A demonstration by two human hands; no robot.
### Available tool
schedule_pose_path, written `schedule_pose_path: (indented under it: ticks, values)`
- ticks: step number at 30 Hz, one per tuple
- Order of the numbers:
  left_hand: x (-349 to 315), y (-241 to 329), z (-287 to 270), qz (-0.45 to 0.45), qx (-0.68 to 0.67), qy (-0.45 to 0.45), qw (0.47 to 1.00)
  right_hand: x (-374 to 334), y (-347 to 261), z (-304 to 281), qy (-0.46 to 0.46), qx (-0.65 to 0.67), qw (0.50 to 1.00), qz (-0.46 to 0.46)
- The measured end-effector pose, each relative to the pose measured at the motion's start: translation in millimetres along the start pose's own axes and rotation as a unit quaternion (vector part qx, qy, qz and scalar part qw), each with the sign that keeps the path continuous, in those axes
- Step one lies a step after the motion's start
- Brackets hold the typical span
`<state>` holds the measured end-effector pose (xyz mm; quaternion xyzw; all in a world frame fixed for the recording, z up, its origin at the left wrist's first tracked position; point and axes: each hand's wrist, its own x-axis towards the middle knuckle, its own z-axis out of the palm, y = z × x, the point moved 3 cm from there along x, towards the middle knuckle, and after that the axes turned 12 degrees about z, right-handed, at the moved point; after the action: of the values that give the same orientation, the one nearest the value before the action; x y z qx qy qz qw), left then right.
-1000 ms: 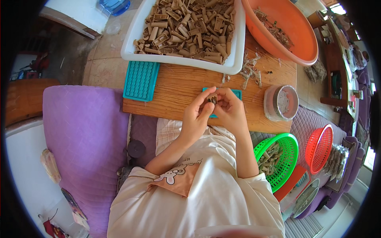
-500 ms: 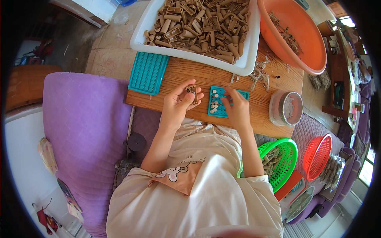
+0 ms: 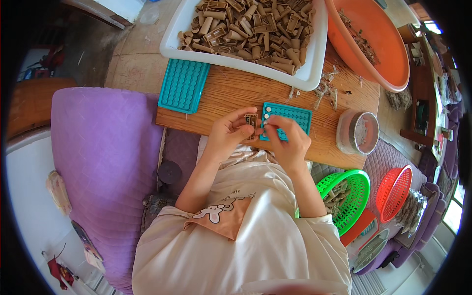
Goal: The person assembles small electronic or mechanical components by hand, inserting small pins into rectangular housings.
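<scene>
My left hand (image 3: 225,137) is closed around a small brown plastic casing (image 3: 251,126), its hollow side with fittings facing up. Close to the casing's right side, my right hand (image 3: 292,145) has thumb and forefinger pinched together; whatever small piece they may hold is too tiny to make out. Under and behind that hand lies a teal tray (image 3: 296,115) of round pockets, partly covered by my fingers. A few small white round pieces (image 3: 268,110) sit at its left side.
A white bin (image 3: 314,73) heaped with brown casings (image 3: 246,32) stands at the back. Another teal pocket tray (image 3: 183,86) lies left on the wooden table (image 3: 226,83). An orange basin (image 3: 393,73), a round tub (image 3: 344,132), a green basket (image 3: 361,196) and a red basket (image 3: 393,194) are rightward.
My right hand has moved from over the teal tray leftward and nearer, toward the casing. My left hand has turned the casing more upright. The view has shifted slightly.
</scene>
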<state>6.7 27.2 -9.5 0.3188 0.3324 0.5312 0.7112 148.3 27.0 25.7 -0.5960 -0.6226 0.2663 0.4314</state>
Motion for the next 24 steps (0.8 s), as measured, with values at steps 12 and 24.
schedule_pose_path:
  ticks: [12,24]
  values:
    - [-8.7,-17.7,-12.2,-0.064,0.047,0.035,0.996,-6.1,10.7,14.7,-0.138,0.040,0.989,0.012]
    - [-15.7,-11.1,-13.5,-0.116,0.050,0.012,0.992,16.8,55.2,26.3,-0.092,-0.249,0.964,-0.001]
